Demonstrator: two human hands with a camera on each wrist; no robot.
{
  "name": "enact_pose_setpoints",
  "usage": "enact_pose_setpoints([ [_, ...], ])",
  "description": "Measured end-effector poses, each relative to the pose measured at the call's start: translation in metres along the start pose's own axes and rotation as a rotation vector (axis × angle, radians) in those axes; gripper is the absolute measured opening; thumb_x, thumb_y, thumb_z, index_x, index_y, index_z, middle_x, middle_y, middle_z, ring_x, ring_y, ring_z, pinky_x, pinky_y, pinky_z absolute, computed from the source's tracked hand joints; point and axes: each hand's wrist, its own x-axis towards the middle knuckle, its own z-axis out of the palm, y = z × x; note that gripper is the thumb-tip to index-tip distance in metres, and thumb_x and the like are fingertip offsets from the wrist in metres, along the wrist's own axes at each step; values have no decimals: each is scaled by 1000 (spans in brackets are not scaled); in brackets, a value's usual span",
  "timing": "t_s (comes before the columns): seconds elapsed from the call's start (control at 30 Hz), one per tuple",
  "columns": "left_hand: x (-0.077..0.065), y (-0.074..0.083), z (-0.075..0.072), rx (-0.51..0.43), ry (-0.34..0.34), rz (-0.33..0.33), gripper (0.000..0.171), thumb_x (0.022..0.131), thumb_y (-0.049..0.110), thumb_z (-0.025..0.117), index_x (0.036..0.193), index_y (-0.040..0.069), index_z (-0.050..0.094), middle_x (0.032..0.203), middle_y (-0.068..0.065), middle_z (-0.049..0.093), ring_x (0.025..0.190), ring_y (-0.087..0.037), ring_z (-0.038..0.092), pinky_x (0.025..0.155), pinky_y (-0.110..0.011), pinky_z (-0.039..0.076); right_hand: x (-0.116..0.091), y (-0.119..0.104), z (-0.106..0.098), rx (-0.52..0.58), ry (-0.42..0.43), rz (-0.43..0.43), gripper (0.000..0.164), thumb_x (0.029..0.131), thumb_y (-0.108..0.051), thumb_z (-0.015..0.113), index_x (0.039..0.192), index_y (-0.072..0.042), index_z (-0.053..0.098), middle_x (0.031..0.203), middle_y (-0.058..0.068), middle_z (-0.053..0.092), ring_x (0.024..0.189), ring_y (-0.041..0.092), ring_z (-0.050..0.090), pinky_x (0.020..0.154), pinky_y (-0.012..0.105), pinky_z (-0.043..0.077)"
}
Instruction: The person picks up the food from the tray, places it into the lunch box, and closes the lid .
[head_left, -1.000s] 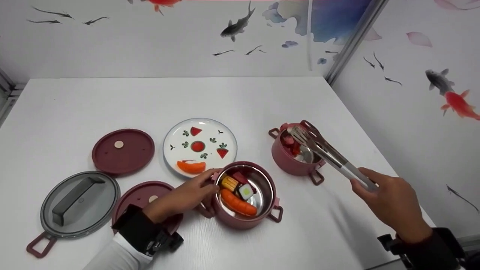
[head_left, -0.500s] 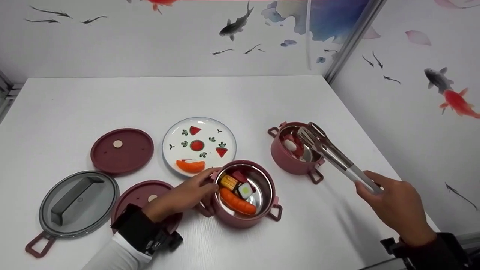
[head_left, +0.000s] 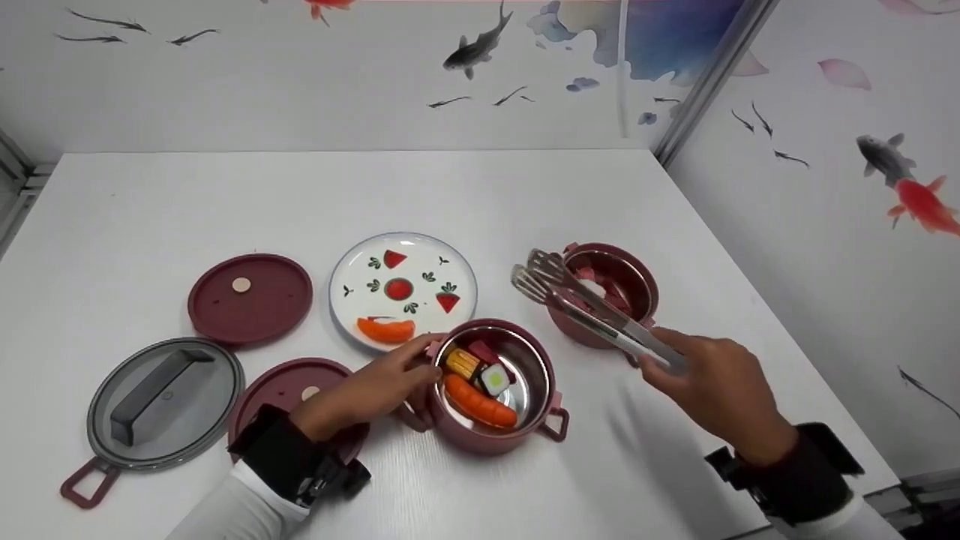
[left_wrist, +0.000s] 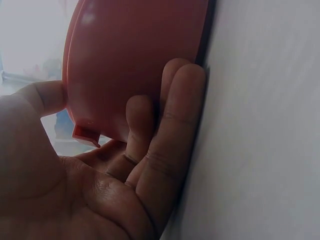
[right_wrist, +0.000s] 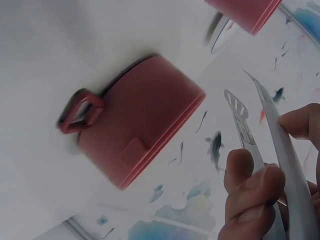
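My left hand (head_left: 386, 386) holds the near dark-red pot (head_left: 484, 444) by its left side, thumb at the rim and fingers against the wall, as the left wrist view confirms. Inside the pot lie an orange toy sausage (head_left: 480, 403), a white-and-green sushi roll piece (head_left: 495, 380) and a ridged yellow piece (head_left: 462, 364). My right hand (head_left: 716, 379) grips metal tongs (head_left: 600, 319) with light handles. Their tips are parted with nothing between them, above the table just left of the far pot (head_left: 574, 328). That pot contains red and whitish pieces, partly hidden by the tongs.
A plate (head_left: 401, 244) with watermelon prints, an orange piece (head_left: 386, 330) on it, stands behind the near pot. Left are two dark-red lids (head_left: 251, 315) (head_left: 289, 375) and a grey handled lid (head_left: 169, 442). A printed wall (head_left: 840, 225) borders the right side.
The tongs were over the far pot with a whitish piece at or below their tips; that piece lies in the pot. My right hand has moved left, carrying the tongs out. My left hand stays.
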Motion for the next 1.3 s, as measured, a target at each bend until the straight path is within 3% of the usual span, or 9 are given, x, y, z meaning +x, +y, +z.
enact_pose_setpoints([
  [0.23, 0, 0, 0, -19, -2, 10, 56, 106, 25, 52, 159, 26, 36, 78, -18, 66, 70, -28, 74, 66, -45, 67, 36, -41, 16, 36, -55, -191, 26, 81, -18, 82, 105, -10, 81, 69, 2, 71, 54, 9, 51, 49, 26, 45],
  [0.5, 0, -1, 0, -13, 26, -4, 60, 106, 27, 52, 162, 25, 32, 74, -15, 63, 66, -25, 73, 66, -44, 67, 82, -79, 25, 56, -311, -319, 24, 90, -28, 74, 106, -11, 79, 74, 0, 73, 57, 11, 56, 51, 29, 51],
  [0.77, 0, -2, 1, -25, 26, -4, 59, 105, 26, 53, 160, 24, 34, 74, -14, 64, 67, -26, 73, 65, -45, 67, 107, -93, 29, 75, -415, -351, 17, 89, -28, 72, 97, -15, 80, 62, -6, 60, 53, 8, 47, 48, 24, 40],
  [0.9, 1, -1, 2, -22, 25, 3, 54, 105, 24, 53, 156, 16, 38, 71, -13, 64, 66, -26, 73, 64, -45, 66, 109, -95, 29, 66, -443, -364, 12, 89, -27, 71, 93, -18, 79, 60, -9, 54, 51, 7, 44, 49, 24, 36],
  [1.3, 0, 0, 2, -18, 39, 5, 32, 104, 24, 53, 132, 8, 48, 73, -12, 62, 68, -27, 74, 63, -45, 66, 115, -98, 33, 73, -508, -317, 13, 89, -28, 70, 93, -19, 79, 60, -9, 57, 51, 9, 47, 48, 25, 36],
])
